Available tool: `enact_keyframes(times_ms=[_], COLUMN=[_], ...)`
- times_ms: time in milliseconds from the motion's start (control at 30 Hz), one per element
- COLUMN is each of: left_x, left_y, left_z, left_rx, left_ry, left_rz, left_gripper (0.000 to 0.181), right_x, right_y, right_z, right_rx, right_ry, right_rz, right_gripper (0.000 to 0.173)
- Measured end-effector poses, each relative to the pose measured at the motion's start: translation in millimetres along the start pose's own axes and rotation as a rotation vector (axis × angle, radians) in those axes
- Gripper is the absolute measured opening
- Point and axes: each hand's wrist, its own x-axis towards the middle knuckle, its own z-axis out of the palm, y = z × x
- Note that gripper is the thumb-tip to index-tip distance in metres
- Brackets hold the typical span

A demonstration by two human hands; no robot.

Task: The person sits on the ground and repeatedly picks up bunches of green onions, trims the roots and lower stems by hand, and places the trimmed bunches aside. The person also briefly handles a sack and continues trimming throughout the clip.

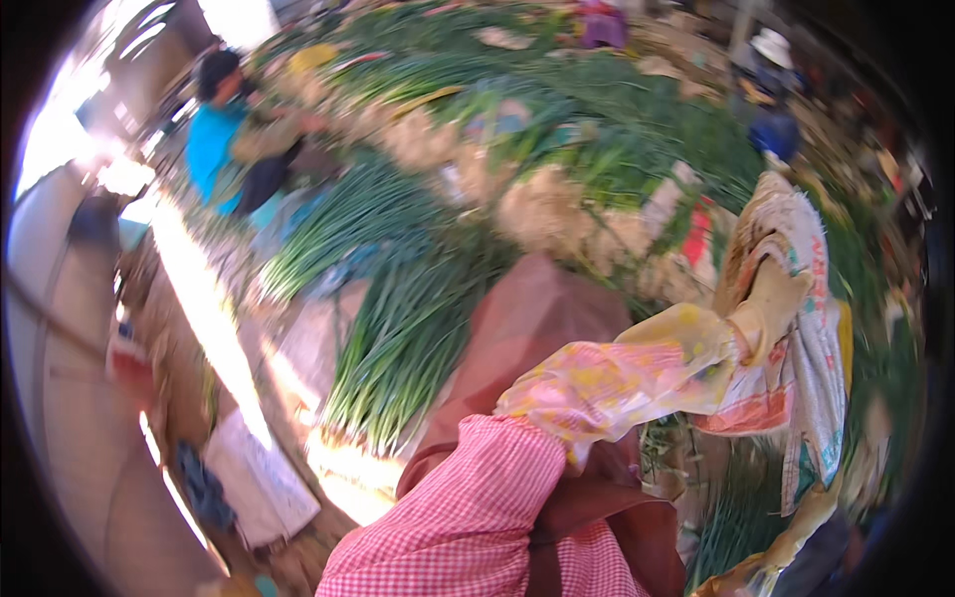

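Note:
My left hand (772, 298), in a beige glove with a clear, yellow-spotted plastic sleeve cover, is closed on a folded white woven sack (817, 373) at the right. The sack bears writing and red and green print; its lower part hangs down. Near its lower end is a blurred beige shape with clear plastic, perhaps my right glove and sleeve cover; its fingers cannot be made out. A reddish-brown apron (545, 321) covers my lap. Left of it lies a bundle of green onions (403, 358), with another bundle (351, 216) beyond.
A person in a blue vest (216, 153) sits at the upper left. Other people are at the upper right, one in a white hat (773, 48). Heaps of green onions (597, 112) spread across the far ground. A flattened pale sack (261, 477) lies at the lower left.

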Motion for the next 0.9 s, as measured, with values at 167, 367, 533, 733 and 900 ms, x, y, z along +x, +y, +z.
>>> enact_keyframes(times_ms=[167,367,533,733,900], left_x=[16,-11,-138,-384,-552], left_y=[126,259,361,325,151], left_z=[-111,-280,-435,-652,-711], left_rx=[-0.067,-0.001,0.223,0.494,0.393], left_ry=[0.203,0.53,1.068,1.665,1.859], left_rz=[0.377,0.522,0.503,0.34,-0.147], left_gripper=[0.054,0.059,0.057,0.044,0.032], right_x=[56,64,58,31,21], right_y=[-129,-271,-327,-351,-342], right_z=[47,85,91,107,121], right_rx=[0.558,0.746,0.709,0.647,0.433], right_ry=[-0.527,-0.734,-0.832,-0.995,-1.055], right_rz=[-0.157,-0.609,-0.584,-0.521,-0.439], right_gripper=[0.044,0.043,0.038,0.037,0.043])
